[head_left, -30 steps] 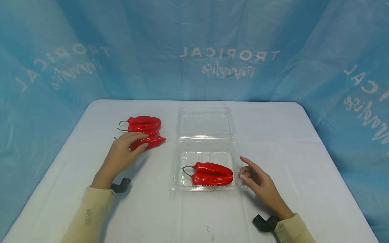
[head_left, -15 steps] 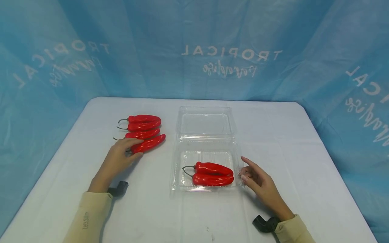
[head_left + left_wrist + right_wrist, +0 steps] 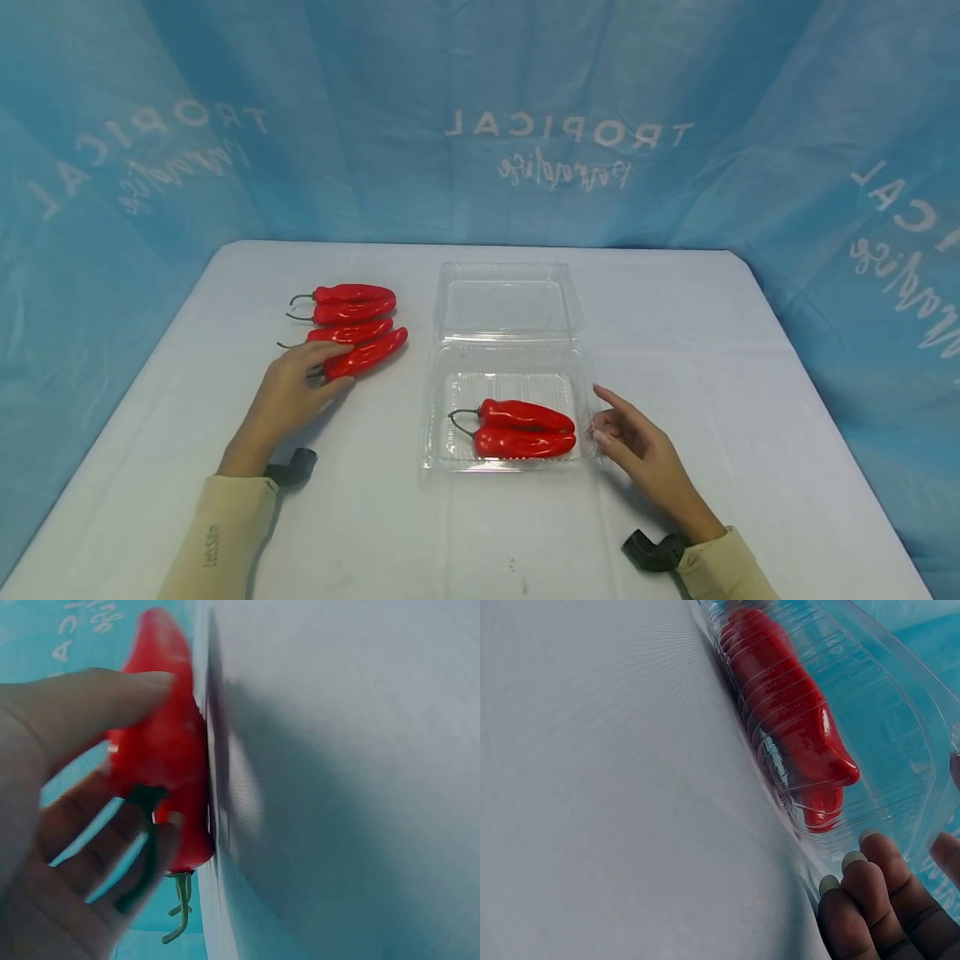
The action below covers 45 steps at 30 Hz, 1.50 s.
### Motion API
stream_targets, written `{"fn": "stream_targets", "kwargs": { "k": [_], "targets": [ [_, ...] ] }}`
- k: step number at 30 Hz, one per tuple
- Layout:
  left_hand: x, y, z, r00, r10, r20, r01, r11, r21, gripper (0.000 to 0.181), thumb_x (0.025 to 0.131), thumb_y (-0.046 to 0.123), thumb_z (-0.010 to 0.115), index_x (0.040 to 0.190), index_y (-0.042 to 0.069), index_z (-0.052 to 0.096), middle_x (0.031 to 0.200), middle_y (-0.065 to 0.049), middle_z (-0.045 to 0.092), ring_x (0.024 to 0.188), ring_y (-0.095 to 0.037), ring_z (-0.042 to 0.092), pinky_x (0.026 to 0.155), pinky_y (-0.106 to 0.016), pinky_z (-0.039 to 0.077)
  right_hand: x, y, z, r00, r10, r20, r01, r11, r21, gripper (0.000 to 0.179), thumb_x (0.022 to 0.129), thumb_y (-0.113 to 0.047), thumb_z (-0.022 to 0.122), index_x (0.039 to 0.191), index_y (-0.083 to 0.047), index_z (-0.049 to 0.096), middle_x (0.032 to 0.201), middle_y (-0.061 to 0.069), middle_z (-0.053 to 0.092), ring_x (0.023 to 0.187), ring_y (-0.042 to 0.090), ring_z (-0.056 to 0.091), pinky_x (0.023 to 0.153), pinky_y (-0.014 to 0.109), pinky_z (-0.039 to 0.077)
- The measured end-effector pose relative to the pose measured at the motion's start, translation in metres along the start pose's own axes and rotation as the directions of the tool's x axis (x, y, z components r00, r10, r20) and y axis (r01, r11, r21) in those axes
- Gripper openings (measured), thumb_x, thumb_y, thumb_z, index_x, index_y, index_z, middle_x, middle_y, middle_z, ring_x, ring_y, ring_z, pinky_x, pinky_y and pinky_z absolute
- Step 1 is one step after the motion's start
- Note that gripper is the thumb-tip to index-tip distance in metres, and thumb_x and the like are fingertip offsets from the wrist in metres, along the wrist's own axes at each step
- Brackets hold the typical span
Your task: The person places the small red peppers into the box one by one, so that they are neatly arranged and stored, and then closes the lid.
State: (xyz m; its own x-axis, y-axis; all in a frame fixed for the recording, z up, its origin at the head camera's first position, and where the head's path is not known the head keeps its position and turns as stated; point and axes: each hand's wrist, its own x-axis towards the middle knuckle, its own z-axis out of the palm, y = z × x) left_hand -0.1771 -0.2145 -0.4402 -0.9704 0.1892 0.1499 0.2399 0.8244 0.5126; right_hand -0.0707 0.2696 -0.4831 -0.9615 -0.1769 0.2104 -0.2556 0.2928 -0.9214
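Observation:
At the left of the table, my left hand (image 3: 296, 396) grips the stem end of a red chili pepper (image 3: 369, 355); in the left wrist view, the thumb presses on this pepper (image 3: 166, 731) and the fingers lie on its far side. More red peppers (image 3: 354, 312) lie right behind it. A clear plastic clamshell container (image 3: 510, 358) stands in the middle with its lid laid back. Two red peppers (image 3: 525, 442) lie side by side inside. My right hand (image 3: 648, 462) holds the container's right rim with thumb and fingers; in the right wrist view, fingertips (image 3: 870, 881) touch its side.
The open lid (image 3: 510, 300) reaches toward the far side of the white-covered table (image 3: 510, 533). A blue curtain (image 3: 360, 192) with white lettering hangs behind and around it. Black wrist mounts (image 3: 296, 468) sit beneath both forearms.
The pepper in my left hand has slid slightly toward me and turned, its tip now pointing more away. My left hand shifted a little left. The right hand stays put.

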Motion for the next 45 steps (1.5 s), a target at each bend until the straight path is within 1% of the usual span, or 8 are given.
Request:
{"fn": "stream_targets", "kwargs": {
  "k": [4, 11, 19, 25, 29, 32, 38, 45],
  "targets": [
    [0.002, 0.007, -0.004, 0.998, 0.050, -0.049, -0.051, 0.998, -0.020, 0.066, 0.081, 0.014, 0.089, 0.141, 0.015, 0.062, 0.138, -0.012, 0.060, 0.128, -0.036, 0.053, 0.089, -0.057, 0.057, 0.000, 0.000, 0.000, 1.000, -0.001, 0.000, 0.001, 1.000, -0.003, 0.061, 0.098, -0.003, 0.066, 0.154, -0.016, 0.045, 0.112, 0.007, 0.066, 0.093, 0.016, 0.063, 0.076, 0.024, 0.058],
    [0.011, 0.031, -0.009, 0.989, 0.121, -0.080, -0.125, 0.991, -0.052, 0.063, 0.079, 0.011, 0.089, 0.138, 0.016, 0.065, 0.134, -0.009, 0.062, 0.123, -0.031, 0.056, 0.087, -0.057, 0.058, 0.000, -0.001, 0.000, 1.000, -0.026, 0.008, 0.026, 1.000, 0.014, 0.061, 0.098, -0.001, 0.065, 0.154, -0.012, 0.045, 0.112, 0.008, 0.065, 0.093, 0.017, 0.062, 0.075, 0.024, 0.058],
    [0.023, 0.070, -0.014, 0.962, 0.259, -0.087, -0.264, 0.963, -0.052, 0.061, 0.079, 0.013, 0.089, 0.136, 0.018, 0.067, 0.133, -0.006, 0.064, 0.121, -0.028, 0.057, 0.083, -0.054, 0.060, 0.000, 0.000, 0.000, 0.999, -0.031, 0.009, 0.031, 0.999, 0.013, 0.062, 0.097, -0.001, 0.066, 0.154, -0.013, 0.045, 0.112, 0.008, 0.065, 0.093, 0.017, 0.062, 0.076, 0.024, 0.058],
    [0.032, 0.109, -0.009, 0.939, 0.342, -0.015, -0.342, 0.936, -0.079, 0.058, 0.080, 0.021, 0.090, 0.134, 0.021, 0.068, 0.129, -0.002, 0.067, 0.120, -0.024, 0.057, 0.085, -0.048, 0.060, 0.001, 0.001, -0.001, 1.000, -0.030, 0.005, 0.030, 1.000, 0.006, 0.062, 0.098, -0.002, 0.066, 0.154, -0.013, 0.045, 0.112, 0.007, 0.065, 0.092, 0.017, 0.063, 0.074, 0.025, 0.057],
    [0.041, 0.128, 0.005, 0.912, 0.409, 0.021, -0.403, 0.906, -0.133, 0.054, 0.082, 0.024, 0.088, 0.133, 0.022, 0.070, 0.127, 0.001, 0.068, 0.115, -0.019, 0.060, 0.088, -0.044, 0.059, 0.000, 0.001, 0.000, 0.999, -0.035, 0.004, 0.035, 0.999, 0.009, 0.062, 0.097, -0.001, 0.066, 0.154, -0.012, 0.045, 0.112, 0.006, 0.065, 0.093, 0.017, 0.063, 0.074, 0.024, 0.058],
    [0.047, 0.138, 0.018, 0.898, 0.436, 0.063, -0.422, 0.892, -0.164, 0.051, 0.084, 0.025, 0.087, 0.132, 0.023, 0.070, 0.126, 0.002, 0.068, 0.114, -0.016, 0.060, 0.089, -0.041, 0.059, 0.000, 0.002, 0.000, 0.999, -0.039, 0.006, 0.039, 0.999, 0.017, 0.062, 0.097, -0.001, 0.066, 0.154, -0.010, 0.045, 0.112, 0.007, 0.065, 0.093, 0.017, 0.062, 0.075, 0.024, 0.058],
    [0.048, 0.152, 0.041, 0.854, 0.469, 0.223, -0.429, 0.879, -0.208, 0.048, 0.084, 0.020, 0.087, 0.130, 0.020, 0.071, 0.122, 0.003, 0.068, 0.112, -0.014, 0.061, 0.087, -0.037, 0.060, 0.001, 0.001, 0.000, 1.000, -0.017, 0.002, 0.017, 1.000, 0.010, 0.061, 0.098, -0.004, 0.065, 0.155, -0.015, 0.045, 0.113, 0.005, 0.066, 0.094, 0.017, 0.063, 0.077, 0.025, 0.058],
    [0.045, 0.153, 0.065, 0.804, 0.454, 0.384, -0.437, 0.889, -0.137, 0.048, 0.087, 0.025, 0.084, 0.133, 0.019, 0.070, 0.124, 0.005, 0.069, 0.114, -0.012, 0.062, 0.095, -0.029, 0.055, 0.000, 0.002, -0.002, 1.000, 0.004, -0.011, -0.005, 1.000, -0.013, 0.061, 0.098, -0.005, 0.066, 0.154, -0.017, 0.046, 0.113, 0.004, 0.066, 0.094, 0.016, 0.064, 0.079, 0.024, 0.058]
  ]
}}
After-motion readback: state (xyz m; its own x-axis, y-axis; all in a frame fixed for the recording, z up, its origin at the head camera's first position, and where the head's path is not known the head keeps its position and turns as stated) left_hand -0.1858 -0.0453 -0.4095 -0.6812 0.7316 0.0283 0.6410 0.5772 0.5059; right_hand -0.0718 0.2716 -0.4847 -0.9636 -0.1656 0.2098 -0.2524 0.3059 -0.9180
